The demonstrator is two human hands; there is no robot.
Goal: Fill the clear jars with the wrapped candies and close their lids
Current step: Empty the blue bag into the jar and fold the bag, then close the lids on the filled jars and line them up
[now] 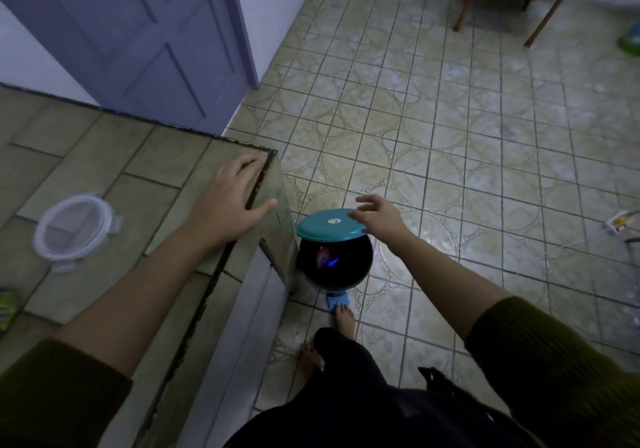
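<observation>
In a dim room with a tiled floor (450,136), a person's left hand (230,202) is resting flat, fingers straight, on the corner of a tiled counter (104,157) at centre left. The right hand (379,217) is reaching, fingers loose and empty, over the raised teal lid (322,226) of a pedal bin (332,260), a bare foot (344,316) pressing its pedal (336,299). A clear clip-on lid (74,231) is lying on the counter at far left.
</observation>
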